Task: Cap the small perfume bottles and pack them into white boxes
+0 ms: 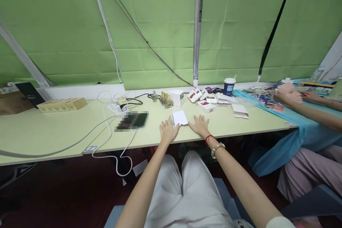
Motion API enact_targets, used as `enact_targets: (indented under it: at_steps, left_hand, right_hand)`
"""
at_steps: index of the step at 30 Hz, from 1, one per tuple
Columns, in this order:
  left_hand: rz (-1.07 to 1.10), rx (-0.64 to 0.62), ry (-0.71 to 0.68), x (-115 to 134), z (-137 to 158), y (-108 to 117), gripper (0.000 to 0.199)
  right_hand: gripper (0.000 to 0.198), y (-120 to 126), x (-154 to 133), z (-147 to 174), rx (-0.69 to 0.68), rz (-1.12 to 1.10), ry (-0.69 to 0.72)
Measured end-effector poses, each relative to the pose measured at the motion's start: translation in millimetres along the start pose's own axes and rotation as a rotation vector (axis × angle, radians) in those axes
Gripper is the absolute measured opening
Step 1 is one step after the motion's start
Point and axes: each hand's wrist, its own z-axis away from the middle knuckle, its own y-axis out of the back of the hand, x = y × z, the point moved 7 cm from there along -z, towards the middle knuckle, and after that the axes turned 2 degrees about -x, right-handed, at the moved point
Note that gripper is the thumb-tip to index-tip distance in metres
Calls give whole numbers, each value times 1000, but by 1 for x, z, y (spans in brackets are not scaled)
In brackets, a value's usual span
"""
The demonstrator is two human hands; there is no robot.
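Observation:
A small white flat box [180, 118] lies on the pale table right in front of me. On its left side, my left hand [169, 131] rests on the tabletop with fingers spread, the thumb close to the box's edge. My right hand [200, 126] lies flat on the other side, fingers apart, its thumb near the box's lower right corner. Neither hand holds anything. Behind the box stand a white carton [176, 98] and several round gold-coloured metal pieces [166, 100]. Several white boxes with red print [206, 106] lie beyond my right hand.
Pixelated dark devices [132, 121] and white cables lie left, near a power strip [117, 108]. Yellowish boxes [62, 104] stand farther left. A lidded cup [229, 87] and an opened white carton [239, 111] are at right. Another person's hands [288, 94] work over blue sheeting [307, 124].

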Motion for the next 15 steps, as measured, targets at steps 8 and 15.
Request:
enact_targets:
  at_steps: [8, 15]
  left_hand:
    - [-104, 58, 174, -9, 0, 5, 71]
    - [-104, 7, -99, 8, -5, 0, 46]
  right_hand:
    - [79, 0, -3, 0, -50, 33, 59]
    - [67, 0, -16, 4, -101, 59, 288]
